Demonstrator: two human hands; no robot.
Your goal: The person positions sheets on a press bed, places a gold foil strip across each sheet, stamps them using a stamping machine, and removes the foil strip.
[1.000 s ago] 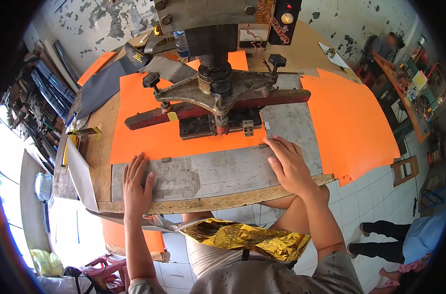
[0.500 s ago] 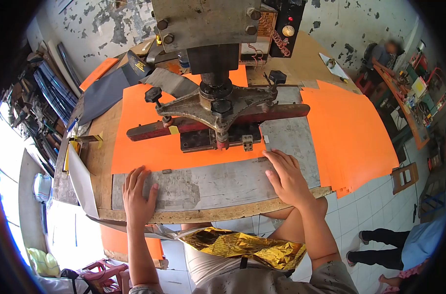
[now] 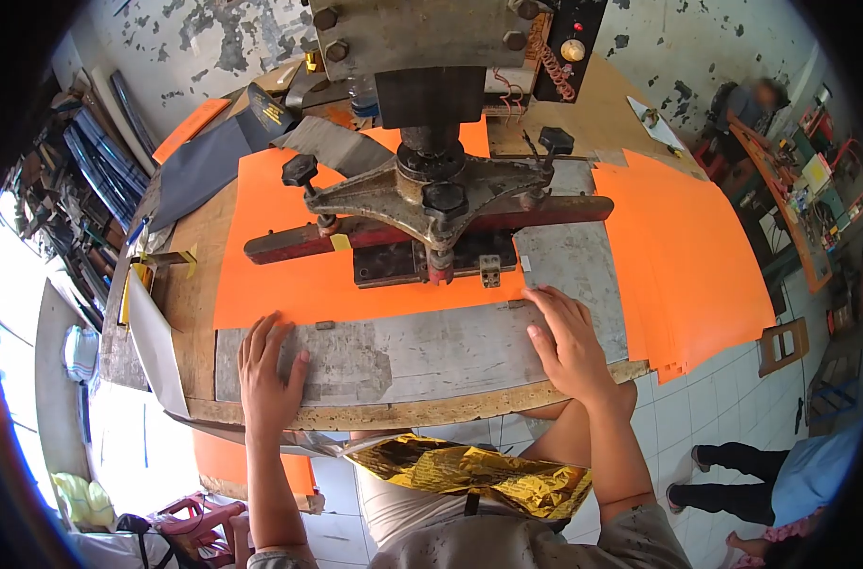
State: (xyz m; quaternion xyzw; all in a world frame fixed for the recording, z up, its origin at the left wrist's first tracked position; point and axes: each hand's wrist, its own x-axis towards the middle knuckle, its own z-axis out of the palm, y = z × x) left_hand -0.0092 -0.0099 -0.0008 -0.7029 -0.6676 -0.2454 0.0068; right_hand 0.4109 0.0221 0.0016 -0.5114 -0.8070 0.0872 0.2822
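An orange sheet (image 3: 280, 228) lies on a grey metal plate (image 3: 431, 356), partly hidden beneath a press head (image 3: 431, 194). My left hand (image 3: 272, 375) rests flat on the plate's left part, fingers extended, with its fingertips at the sheet's near edge. Over on the other side, my right hand (image 3: 572, 346) has its fingers stretched out, the fingertips at the sheet's near right corner. Neither hand grips anything. Above the sheet sit a long red-black bar (image 3: 536, 216) and a dark block (image 3: 384, 266), both under the press arms.
A stack of orange sheets (image 3: 683, 256) overhangs the table at right. Dark grey sheets (image 3: 204, 175) lie at left. Crumpled gold foil (image 3: 479, 469) is across my lap. One person (image 3: 749, 109) sits at the far right; another person's legs (image 3: 735, 484) show lower right.
The whole view has shifted slightly, with the press and sheet appearing a little higher and farther right. Both hands keep nearly the same places at the sheet's edge.
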